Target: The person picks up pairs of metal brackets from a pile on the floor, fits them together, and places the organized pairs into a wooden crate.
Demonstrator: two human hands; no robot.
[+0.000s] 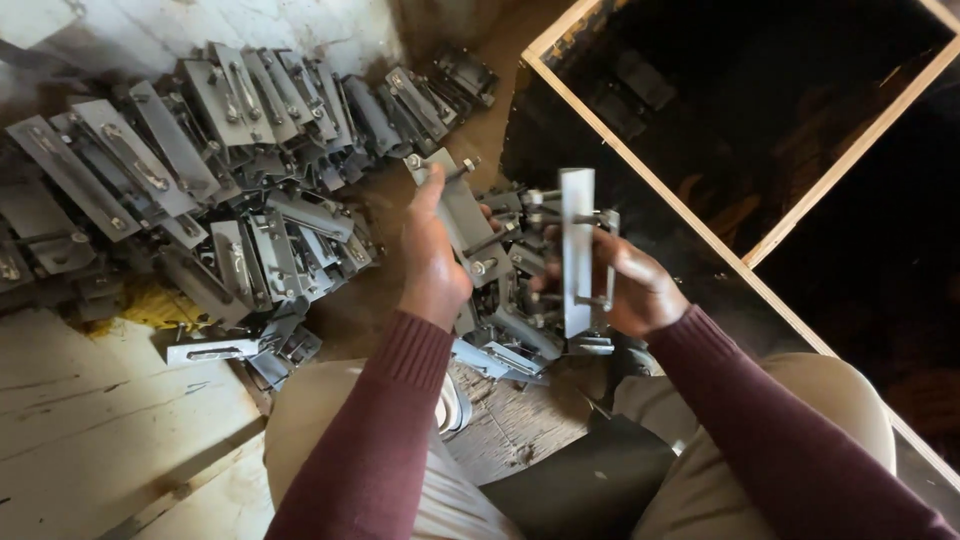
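Metal brackets, grey plates with bolts and handles fixed to them, are what both hands deal with. The left hand [432, 262] has its fingers clamped on one bracket [458, 212], held tilted with its bolted end pointing up and away. The right hand [628, 285] has its fingers wrapped round the handle side of a second bracket [577, 250], which stands upright, its flat plate facing the camera. Both pieces are lifted just above a small heap of brackets [510, 330] that lies on the floor between the person's knees.

Toward the far left of the floor, a much larger pile of brackets [200, 170] sits in overlapping rows, apparently already sorted or laid out. The small heap near the knees looks like what is left to handle, so by my judgement most of the work is done. A wooden-framed dark box [640, 180] stands at the right, near the right hand.
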